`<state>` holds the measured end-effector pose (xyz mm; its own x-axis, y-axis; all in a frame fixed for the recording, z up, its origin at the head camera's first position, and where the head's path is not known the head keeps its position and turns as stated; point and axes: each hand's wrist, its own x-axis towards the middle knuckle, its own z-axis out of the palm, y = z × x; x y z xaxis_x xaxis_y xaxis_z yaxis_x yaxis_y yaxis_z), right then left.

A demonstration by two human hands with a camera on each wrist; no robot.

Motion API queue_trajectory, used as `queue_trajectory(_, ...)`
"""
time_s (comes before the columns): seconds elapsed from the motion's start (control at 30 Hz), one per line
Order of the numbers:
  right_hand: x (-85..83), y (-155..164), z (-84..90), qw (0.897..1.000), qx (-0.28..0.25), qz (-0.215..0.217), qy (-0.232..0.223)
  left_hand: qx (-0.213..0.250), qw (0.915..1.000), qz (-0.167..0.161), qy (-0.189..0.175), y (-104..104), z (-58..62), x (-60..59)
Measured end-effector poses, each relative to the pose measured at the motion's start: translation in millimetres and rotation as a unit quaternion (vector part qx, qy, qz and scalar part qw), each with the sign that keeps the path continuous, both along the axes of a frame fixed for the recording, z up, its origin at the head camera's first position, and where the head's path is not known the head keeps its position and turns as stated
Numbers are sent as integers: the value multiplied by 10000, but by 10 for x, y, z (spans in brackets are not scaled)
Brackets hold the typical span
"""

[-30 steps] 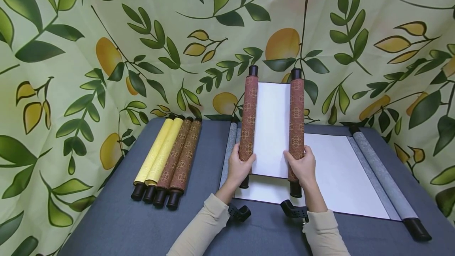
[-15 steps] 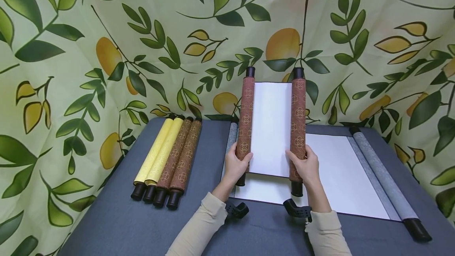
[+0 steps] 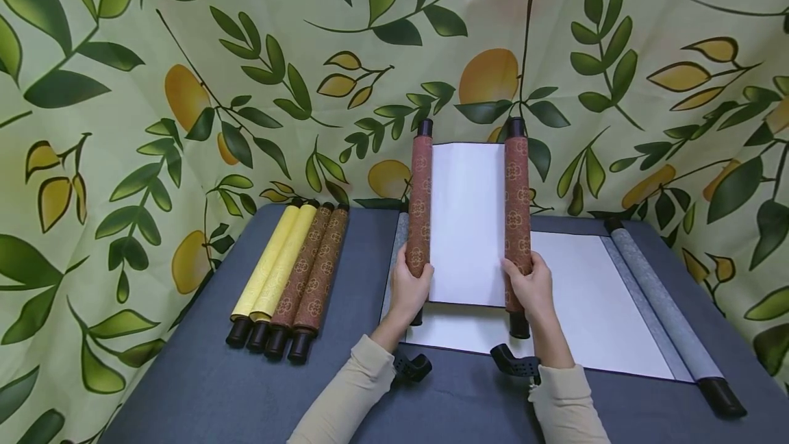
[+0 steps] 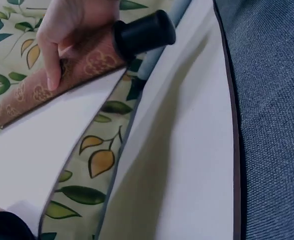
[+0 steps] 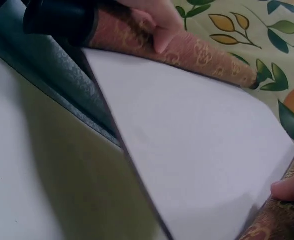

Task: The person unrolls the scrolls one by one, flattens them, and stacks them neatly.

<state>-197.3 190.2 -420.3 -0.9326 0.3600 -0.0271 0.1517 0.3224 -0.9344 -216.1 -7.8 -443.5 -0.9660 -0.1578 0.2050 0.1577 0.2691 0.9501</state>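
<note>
I hold a brown flower-patterned scroll [image 3: 467,225] upright above the table, partly unrolled, with white paper between its two rollers. My left hand [image 3: 410,288] grips the lower part of the left roller [image 3: 420,204]. My right hand [image 3: 530,285] grips the lower part of the right roller [image 3: 516,204]. In the left wrist view my left hand [image 4: 69,30] curls round the roller just above its black end cap [image 4: 144,32]. In the right wrist view my right hand [image 5: 152,17] wraps the other roller [image 5: 202,52] beside its black cap [image 5: 56,20].
A grey scroll lies unrolled on the blue table [image 3: 203,382] under my hands, its white sheet [image 3: 592,307] spreading to a roller [image 3: 666,307] at the right. Two yellow and two brown rolled scrolls [image 3: 290,279] lie side by side at the left. A leaf-print cloth [image 3: 185,88] hangs behind.
My left hand has drawn its roller to the left, so the rollers stand further apart and more white paper shows. The right roller has stayed nearly in place.
</note>
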Motion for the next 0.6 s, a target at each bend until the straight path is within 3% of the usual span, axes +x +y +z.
queue_trajectory(0.23,-31,-33,-19,9997,158,-161,68,-20,9993,130,346,-39,0,-33)
queue_trajectory(0.6,-42,1,-32,9973,430,-569,183,10,10000,-2,88,-61,0,-35)
